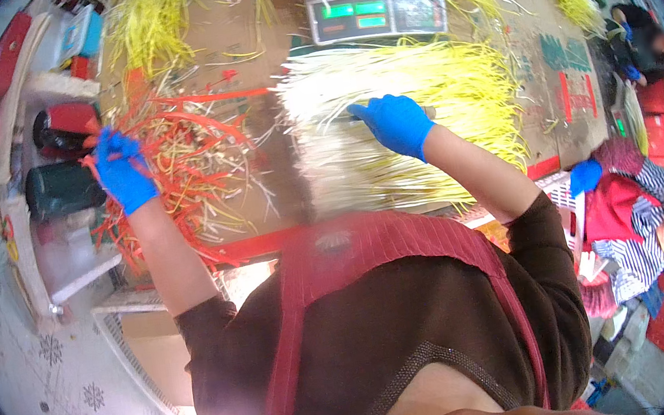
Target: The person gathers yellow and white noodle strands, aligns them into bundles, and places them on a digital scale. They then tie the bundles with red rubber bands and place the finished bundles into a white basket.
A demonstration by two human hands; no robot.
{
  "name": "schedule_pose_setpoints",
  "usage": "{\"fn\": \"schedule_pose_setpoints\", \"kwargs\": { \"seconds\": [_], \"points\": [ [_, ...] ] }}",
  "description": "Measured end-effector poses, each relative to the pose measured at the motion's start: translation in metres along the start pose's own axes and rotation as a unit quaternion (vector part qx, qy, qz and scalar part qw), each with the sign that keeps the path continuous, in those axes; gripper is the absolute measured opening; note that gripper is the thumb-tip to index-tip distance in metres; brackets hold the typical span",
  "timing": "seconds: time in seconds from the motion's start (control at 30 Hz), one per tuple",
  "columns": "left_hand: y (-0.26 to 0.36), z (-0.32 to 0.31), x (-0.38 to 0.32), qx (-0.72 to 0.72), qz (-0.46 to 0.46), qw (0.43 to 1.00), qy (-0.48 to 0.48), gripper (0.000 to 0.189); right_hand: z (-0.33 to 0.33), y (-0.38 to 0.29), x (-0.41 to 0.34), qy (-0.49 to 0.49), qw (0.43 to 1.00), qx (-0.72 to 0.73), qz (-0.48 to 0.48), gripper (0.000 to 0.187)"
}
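Observation:
My left hand [123, 171], in a blue glove, is over a tangled heap of orange-red strips and pale stem trimmings [195, 156] on the left of the table. Orange bits show at its fingertips, but whether it grips them is unclear. My right hand [398, 125], gloved in blue too, rests on a wide layer of pale stalks [415, 178], which look like blanched chives, white at the left end and yellow at the right. Its fingers are partly bent, with the index finger pointing left. A small brown thing [431, 112] peeks out beside it, mostly hidden.
Behind the stalks stands a digital scale [378, 14] with lit displays and more stalks on its pan. Another yellow bunch [151, 24] lies at the back left on the cardboard [274, 196]. A dark green container [64, 189] is at the left. People [632, 220] work on the right.

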State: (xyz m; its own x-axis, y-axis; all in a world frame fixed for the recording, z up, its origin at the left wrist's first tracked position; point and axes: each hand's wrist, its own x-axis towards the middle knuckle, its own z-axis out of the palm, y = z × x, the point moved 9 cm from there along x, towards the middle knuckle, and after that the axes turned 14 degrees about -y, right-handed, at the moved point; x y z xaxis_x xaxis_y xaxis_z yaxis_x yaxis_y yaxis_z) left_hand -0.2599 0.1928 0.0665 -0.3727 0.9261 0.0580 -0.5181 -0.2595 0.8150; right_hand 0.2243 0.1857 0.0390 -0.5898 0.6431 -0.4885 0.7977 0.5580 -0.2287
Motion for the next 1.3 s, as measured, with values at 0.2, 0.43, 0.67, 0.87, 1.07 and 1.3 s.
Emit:
{"fn": "schedule_pose_setpoints", "kwargs": {
  "seconds": [0.2, 0.43, 0.67, 0.87, 1.07, 1.3],
  "points": [
    [0.212, -0.028, -0.094, 0.215, 0.366, 0.895, 0.138, 0.023, 0.013, -0.021, 0.005, 0.013, 0.999, 0.035, -0.023, 0.035],
    [0.032, -0.004, -0.068, 0.846, 0.034, 0.525, -0.086, 0.047, 0.009, -0.024, -0.004, 0.049, 0.998, 0.034, -0.032, 0.034],
    [-0.081, 0.142, -0.099, 0.471, -0.037, 0.822, -0.319, 0.040, 0.004, -0.024, -0.012, 0.061, 0.997, 0.044, 0.002, 0.023],
    [-0.187, 0.248, -0.151, 0.584, 0.140, 0.584, -0.546, 0.024, 0.006, -0.024, -0.008, 0.074, 0.995, 0.057, 0.027, 0.024],
    [-0.196, 0.226, -0.123, 0.582, 0.121, 0.601, -0.534, 0.023, 0.008, -0.006, -0.060, 0.030, 0.994, 0.094, 0.039, 0.027],
    [-0.201, 0.202, -0.193, 0.285, -0.271, 0.801, -0.452, 0.040, -0.003, -0.006, -0.075, 0.165, 0.680, 0.707, -0.101, 0.034]
  ]
}}
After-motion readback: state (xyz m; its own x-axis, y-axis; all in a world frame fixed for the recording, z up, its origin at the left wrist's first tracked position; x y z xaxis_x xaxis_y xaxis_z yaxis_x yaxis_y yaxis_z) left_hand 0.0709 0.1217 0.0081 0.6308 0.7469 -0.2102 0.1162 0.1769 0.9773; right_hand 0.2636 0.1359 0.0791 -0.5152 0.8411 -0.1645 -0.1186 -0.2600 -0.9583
